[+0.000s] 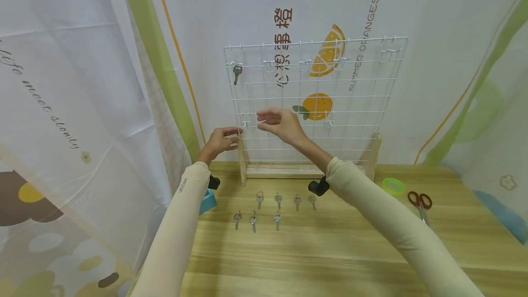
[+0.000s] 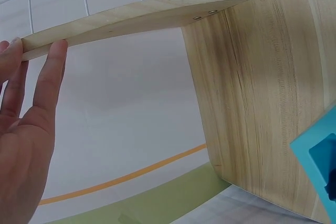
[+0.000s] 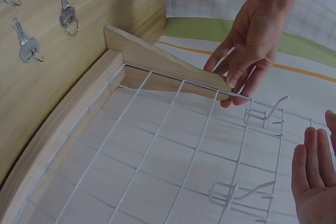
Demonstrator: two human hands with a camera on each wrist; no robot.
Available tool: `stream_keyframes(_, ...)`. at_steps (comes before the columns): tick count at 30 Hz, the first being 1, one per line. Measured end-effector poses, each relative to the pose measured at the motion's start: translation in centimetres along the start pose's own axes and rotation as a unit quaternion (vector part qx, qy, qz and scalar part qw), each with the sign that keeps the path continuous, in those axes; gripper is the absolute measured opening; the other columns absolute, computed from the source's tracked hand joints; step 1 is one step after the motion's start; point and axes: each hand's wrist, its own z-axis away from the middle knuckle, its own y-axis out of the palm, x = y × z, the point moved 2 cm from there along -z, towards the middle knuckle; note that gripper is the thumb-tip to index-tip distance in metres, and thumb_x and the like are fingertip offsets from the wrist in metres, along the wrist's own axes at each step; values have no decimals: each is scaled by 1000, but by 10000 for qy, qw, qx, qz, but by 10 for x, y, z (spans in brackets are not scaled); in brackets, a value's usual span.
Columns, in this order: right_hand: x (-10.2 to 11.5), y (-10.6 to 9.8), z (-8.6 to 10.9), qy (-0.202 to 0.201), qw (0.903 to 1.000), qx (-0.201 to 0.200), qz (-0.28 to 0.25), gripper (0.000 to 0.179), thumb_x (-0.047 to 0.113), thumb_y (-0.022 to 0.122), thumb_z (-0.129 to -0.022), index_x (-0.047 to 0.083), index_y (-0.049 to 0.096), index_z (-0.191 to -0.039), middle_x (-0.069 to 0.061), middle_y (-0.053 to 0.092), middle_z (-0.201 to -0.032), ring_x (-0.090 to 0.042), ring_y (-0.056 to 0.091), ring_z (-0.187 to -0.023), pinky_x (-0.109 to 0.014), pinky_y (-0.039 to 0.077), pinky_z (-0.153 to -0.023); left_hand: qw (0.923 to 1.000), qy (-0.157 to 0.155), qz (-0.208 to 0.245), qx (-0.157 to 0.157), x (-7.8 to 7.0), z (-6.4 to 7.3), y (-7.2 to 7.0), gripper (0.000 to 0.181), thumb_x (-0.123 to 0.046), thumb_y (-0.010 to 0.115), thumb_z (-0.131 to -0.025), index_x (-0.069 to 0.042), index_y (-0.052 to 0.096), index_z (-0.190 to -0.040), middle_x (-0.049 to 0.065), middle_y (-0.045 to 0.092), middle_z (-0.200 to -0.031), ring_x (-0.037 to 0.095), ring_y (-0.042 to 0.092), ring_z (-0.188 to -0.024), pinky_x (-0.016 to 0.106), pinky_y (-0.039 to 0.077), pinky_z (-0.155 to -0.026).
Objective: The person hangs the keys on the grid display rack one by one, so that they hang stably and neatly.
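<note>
My left hand (image 1: pixel 222 141) pinches the top end of the wooden side post (image 2: pixel 131 17) of the rack's stand, thumb and fingers on opposite faces. My right hand (image 1: pixel 284 125) is in front of the white wire grid (image 1: pixel 359 97), its fingers extended leftward and holding nothing. A small white hook (image 1: pixel 245 124) hangs on the grid between the two hands; another hook (image 3: pixel 231 195) shows in the right wrist view. One dark key (image 1: pixel 237 73) hangs from the grid's upper left hook. Several silver keys with rings (image 1: pixel 278 200) lie in two rows on the table below.
More white hooks (image 1: pixel 305 62) line the grid's upper part. A blue box (image 1: pixel 208 201) stands at the left, partly behind the sleeve. On the right of the wooden table (image 1: pixel 330 260) lie a green tape roll (image 1: pixel 393 186) and red-handled scissors (image 1: pixel 420 201). A printed curtain hangs behind.
</note>
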Motion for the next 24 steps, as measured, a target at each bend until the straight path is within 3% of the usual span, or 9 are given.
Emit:
stream_keyframes(10, -17, 4, 16, 67, 9998, 209, 13, 35, 9, 80, -94, -1, 72, -126, -13, 76, -115, -25, 75, -101, -33, 63, -89, 9999, 24, -59, -90, 2, -3, 1, 39, 0, 58, -105, 1, 60, -144, 18, 50, -155, 35, 58, -133, 42, 59, -101)
stream_keyframes(24, -25, 8, 33, 239, 9988, 408, -104, 33, 10, 79, -94, 2, 73, -125, -14, 76, -116, -26, 75, -102, -33, 64, -88, 9999, -24, -20, -105, 4, -3, 0, 39, 0, 59, -105, 0, 61, -143, 18, 51, -154, 35, 58, -133, 39, 60, -99)
